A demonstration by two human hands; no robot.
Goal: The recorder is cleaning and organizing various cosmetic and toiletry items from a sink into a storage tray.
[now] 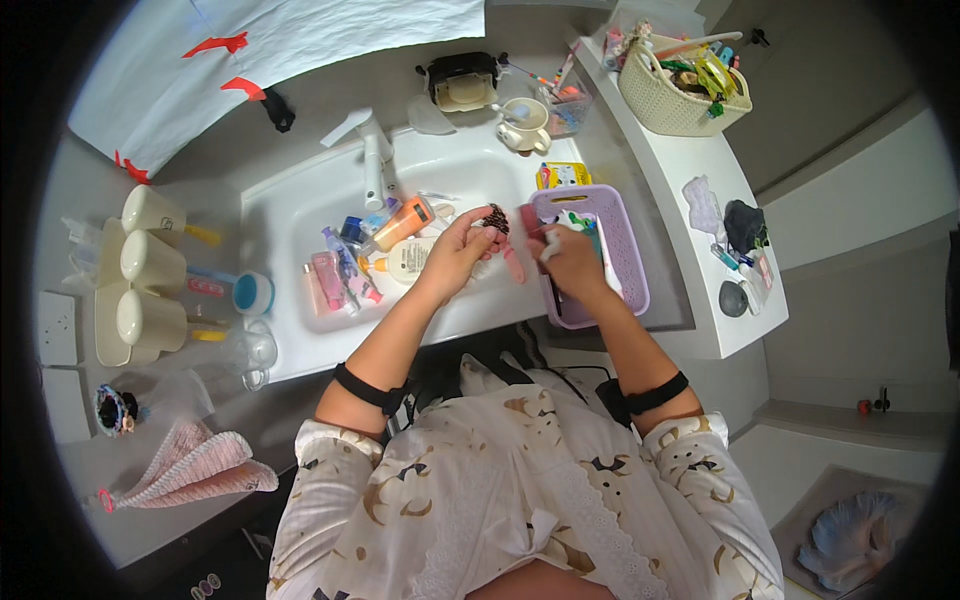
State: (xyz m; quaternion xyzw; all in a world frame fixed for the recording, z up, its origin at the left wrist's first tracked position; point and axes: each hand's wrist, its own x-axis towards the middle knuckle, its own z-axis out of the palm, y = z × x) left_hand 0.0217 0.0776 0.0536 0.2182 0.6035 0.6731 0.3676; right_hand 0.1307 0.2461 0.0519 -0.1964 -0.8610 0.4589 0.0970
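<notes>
My left hand (457, 255) pinches a small dark-brown patterned piece (496, 219), perhaps a hair accessory, above the white sink (480, 169). A pink handle (514, 265) shows just below its fingertips; whether the hand holds it too is unclear. My right hand (574, 259) is blurred over the left side of a lilac plastic basket (636, 270). Something whitish (553, 245) shows at its fingers, and a reddish-pink object (529, 219) is beside them; its grip cannot be made out. Left of my left hand, a white pump bottle (411, 259) and an orange tube (403, 223) lie in the sink.
A white faucet (373, 157) rises behind the sink. Behind the basket are a yellow packet (564, 175) and a cream mug (524, 124). Cream wall cups (152, 262) hang at left, above a clear glass (255, 349). A woven basket (679, 105) stands on the right ledge.
</notes>
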